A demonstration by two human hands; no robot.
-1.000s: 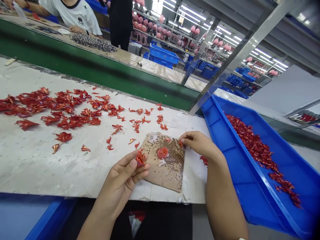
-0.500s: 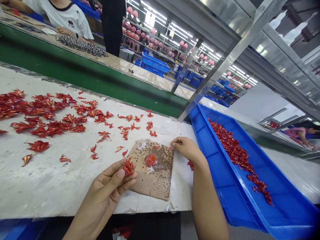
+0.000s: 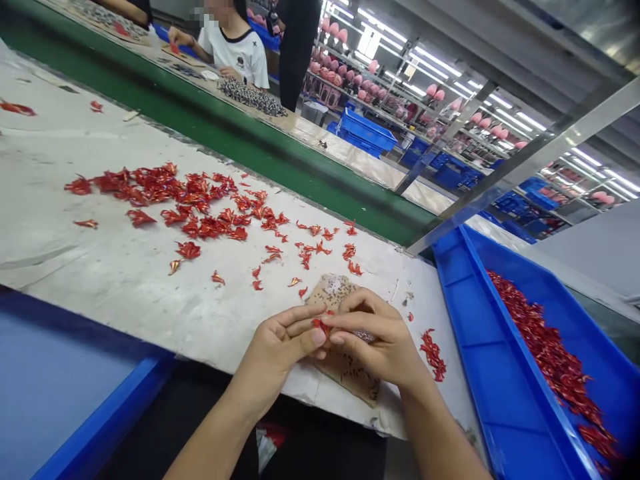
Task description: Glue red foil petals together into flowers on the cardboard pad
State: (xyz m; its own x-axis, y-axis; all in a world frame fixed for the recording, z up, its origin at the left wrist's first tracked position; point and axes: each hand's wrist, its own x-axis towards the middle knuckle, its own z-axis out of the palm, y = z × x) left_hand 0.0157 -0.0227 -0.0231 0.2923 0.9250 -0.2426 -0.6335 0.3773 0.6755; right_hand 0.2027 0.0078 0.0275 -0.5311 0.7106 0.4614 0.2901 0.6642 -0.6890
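Note:
My left hand (image 3: 281,347) and my right hand (image 3: 376,340) meet above a brown card (image 3: 334,291) dotted with small beads near the table's front edge. Both pinch one small red foil piece (image 3: 320,325) between their fingertips. The hands hide most of the card. Many loose red foil pieces (image 3: 200,207) lie spread over the white table (image 3: 100,280) to the left and behind. A small heap of red pieces (image 3: 433,353) sits just right of my right hand.
A long blue tray (image 3: 475,347) holding finished red pieces (image 3: 545,347) stands at the right. Another blue tray edge (image 3: 105,427) is at the lower left. A green conveyor (image 3: 250,150) runs behind the table; other people work beyond it. A metal post (image 3: 500,180) slants past the tray.
My right hand left the card's far corner and came to my left hand; both now pinch the red piece. The view shifted right and up.

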